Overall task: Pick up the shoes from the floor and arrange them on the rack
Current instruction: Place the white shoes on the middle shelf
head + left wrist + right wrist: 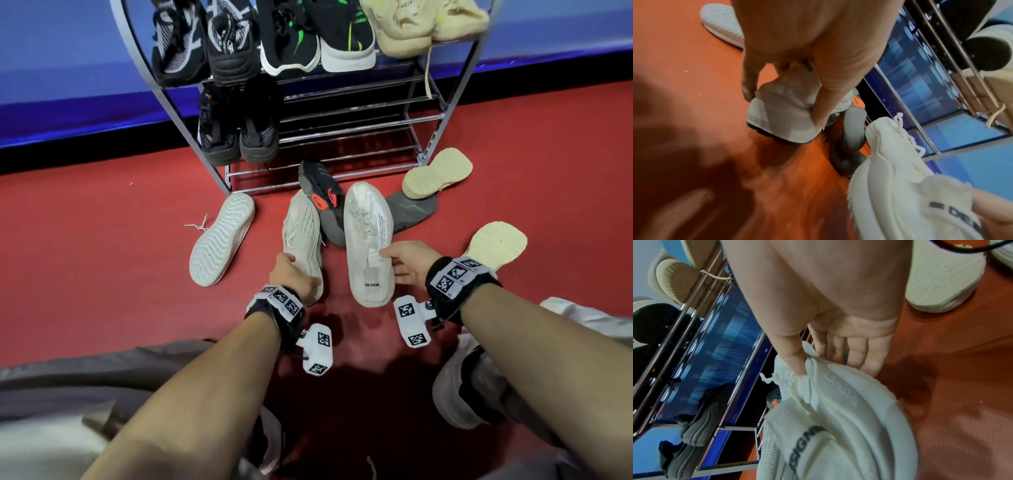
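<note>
A: What is nearest?

B: The two hands, each on a white sneaker. The right hand (407,262) pinches the collar of the white knit sneaker (368,243) printed "DESIGN", thumb inside the opening and fingers under its side. The left hand (291,274) clasps the heel of the other white sneaker (303,233), thumb on one side and fingers (748,84) on the other.

A: Are those shoes off the floor?

B: The left one's sole looks to be on the red floor (102,240). For the right one I cannot tell.

A: And beyond them?

B: A white shoe (221,240) lies sole-up to the left. Between the two held sneakers lies a dark grey shoe with an orange tag (322,198). To the right are two cream shoes turned sole-up, one near the right wrist (496,246) and one farther back (438,173) resting on a grey sole (411,209).

A: The rack?

B: The metal rack (346,120) stands farthest, against a blue wall. Its top shelf carries grey-black, black-and-green and cream shoes; a black pair (236,126) sits on a lower shelf at the left.
</note>
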A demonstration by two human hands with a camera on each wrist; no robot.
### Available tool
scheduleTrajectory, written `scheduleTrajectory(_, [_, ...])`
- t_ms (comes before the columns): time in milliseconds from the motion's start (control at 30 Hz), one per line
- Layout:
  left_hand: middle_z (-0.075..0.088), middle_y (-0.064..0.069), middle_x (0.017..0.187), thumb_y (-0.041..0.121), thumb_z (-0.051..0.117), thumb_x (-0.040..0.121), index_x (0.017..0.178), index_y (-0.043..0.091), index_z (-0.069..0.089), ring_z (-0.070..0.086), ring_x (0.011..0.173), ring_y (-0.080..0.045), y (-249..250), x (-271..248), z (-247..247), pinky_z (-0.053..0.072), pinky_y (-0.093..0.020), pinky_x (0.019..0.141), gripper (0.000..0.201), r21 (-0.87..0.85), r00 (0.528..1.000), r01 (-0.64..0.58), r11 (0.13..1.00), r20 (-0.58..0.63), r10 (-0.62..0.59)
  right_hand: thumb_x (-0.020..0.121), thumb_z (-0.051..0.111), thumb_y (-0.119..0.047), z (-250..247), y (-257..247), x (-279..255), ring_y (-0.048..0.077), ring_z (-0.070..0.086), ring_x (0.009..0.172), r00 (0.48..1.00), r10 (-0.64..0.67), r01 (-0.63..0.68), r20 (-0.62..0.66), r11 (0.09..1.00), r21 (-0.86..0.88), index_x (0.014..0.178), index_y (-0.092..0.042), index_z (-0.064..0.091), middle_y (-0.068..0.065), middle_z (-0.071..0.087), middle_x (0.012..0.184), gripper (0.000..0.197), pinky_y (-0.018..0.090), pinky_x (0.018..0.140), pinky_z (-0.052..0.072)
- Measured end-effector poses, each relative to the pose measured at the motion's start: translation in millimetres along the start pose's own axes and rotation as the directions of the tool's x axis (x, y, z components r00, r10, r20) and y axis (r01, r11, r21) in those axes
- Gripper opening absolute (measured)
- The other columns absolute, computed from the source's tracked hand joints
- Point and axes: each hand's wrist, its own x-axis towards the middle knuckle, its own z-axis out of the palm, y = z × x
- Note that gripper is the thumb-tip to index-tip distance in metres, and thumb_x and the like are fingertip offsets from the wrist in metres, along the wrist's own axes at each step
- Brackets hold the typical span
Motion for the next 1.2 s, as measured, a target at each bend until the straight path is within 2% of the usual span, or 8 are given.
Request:
scheduleTrajectory(167, [0.068,-0.008,0.095,0.025,0.076,0.071,0.083,0.013,0.06,0.066,0.087,-0.029,6.2,-7.5,0.7,0.047,-0.03,0.068,0.023,0.298,0.997,-0.045,0.953,-0.053,0.063,0.091,0.063,-0.01,-2.5,6.4,-2.6,0.021,0.068,0.089,0.999,-0.011,0.014,0.048,0.997,-0.076,0.109,-0.012,0.064,0.008,0.071,0.103,0.018,0.031,0.07,0.055])
scheduleTrajectory(233, [0.067,-0.009,0.096,0.025,0.071,0.072,0.076,0.017,0.059,0.066,0.091,-0.031,6.0,-6.8,3.3,0.052,-0.032,0.073,0.015,0.362,0.995,-0.069,0.93,-0.045,0.091,0.091,0.064,-0.011,-2.1,7.8,-3.8,0.019,0.069,0.085,0.998,-0.013,0.019,0.067,0.996,-0.089,0.104,-0.013,0.065,0.007,0.072,0.101,0.013,0.029,0.067,0.054])
scheduleTrajectory(367, [0.048,-0.009,0.12,0.03,0.059,0.085,0.104,0.02,0.066,0.051,0.11,-0.034,1.5,-8.6,14.2,0.047,-0.036,0.09,0.023,0.513,0.993,-0.106,0.852,0.012,0.116,0.091,0.065,-0.011,0.2,8.6,-1.6,0.018,0.069,0.084,0.997,-0.005,0.014,0.075,0.993,-0.118,0.108,-0.011,0.065,0.009,0.072,0.103,0.017,0.028,0.066,0.054])
scheduleTrajectory(567, [0.041,-0.007,0.115,0.038,0.056,0.087,0.08,0.022,0.053,0.041,0.109,-0.033,-10.2,-11.9,29.4,0.045,-0.041,0.094,0.018,0.553,0.949,-0.306,0.775,0.24,0.204,0.091,0.064,-0.009,6.9,11.8,5.8,0.024,0.066,0.097,0.997,0.016,-0.005,0.069,0.986,-0.168,0.117,-0.005,0.063,0.013,0.07,0.114,0.026,0.032,0.08,0.055])
scheduleTrajectory(700, [0.045,-0.003,0.101,0.041,0.059,0.08,0.094,0.024,0.065,0.047,0.099,-0.03,-7.9,-8.3,28.1,0.042,-0.034,0.083,0.023,0.483,0.907,-0.407,0.775,0.317,0.278,0.091,0.064,-0.009,8.0,13.8,12.6,0.023,0.065,0.097,0.999,0.033,-0.027,0.035,0.984,-0.175,0.117,-0.004,0.065,0.015,0.069,0.118,0.027,0.033,0.081,0.054])
scheduleTrajectory(833, [0.067,0.002,0.081,0.023,0.065,0.079,0.095,0.027,0.064,0.066,0.079,-0.022,-1.6,-8.2,27.7,0.053,-0.029,0.072,0.016,0.029,0.859,-0.365,0.93,0.395,0.325,0.091,0.061,-0.008,9.4,8.9,16.3,0.026,0.064,0.1,1.0,0.002,0.001,0.02,0.99,-0.14,0.115,-0.004,0.067,0.015,0.069,0.117,0.025,0.039,0.088,0.052])
scheduleTrajectory(1000, [0.073,-0.014,0.093,0.005,0.05,0.084,0.094,0.022,0.062,0.069,0.077,-0.03,-1.1,10.7,13.4,0.059,-0.043,0.072,0.023,-0.236,0.969,-0.158,0.959,0.151,0.197,0.091,0.061,-0.009,12.2,1.2,21.5,0.024,0.064,0.096,0.999,-0.044,0.045,0.012,0.993,-0.106,0.113,-0.005,0.068,0.015,0.07,0.115,0.024,0.042,0.094,0.049])
scheduleTrajectory(1200, [0.068,-0.003,0.105,0.021,0.059,0.081,0.101,0.019,0.067,0.063,0.099,-0.027,-25.3,63.3,-54.0,0.05,-0.03,0.087,0.021,0.078,0.988,-0.055,0.995,-0.141,0.065,0.09,0.063,-0.015,34.2,-13.7,23.6,0.025,0.064,0.098,0.994,-0.074,0.075,0.08,0.997,-0.011,0.106,-0.013,0.07,0.013,0.071,0.113,0.018,0.035,0.077,0.054])
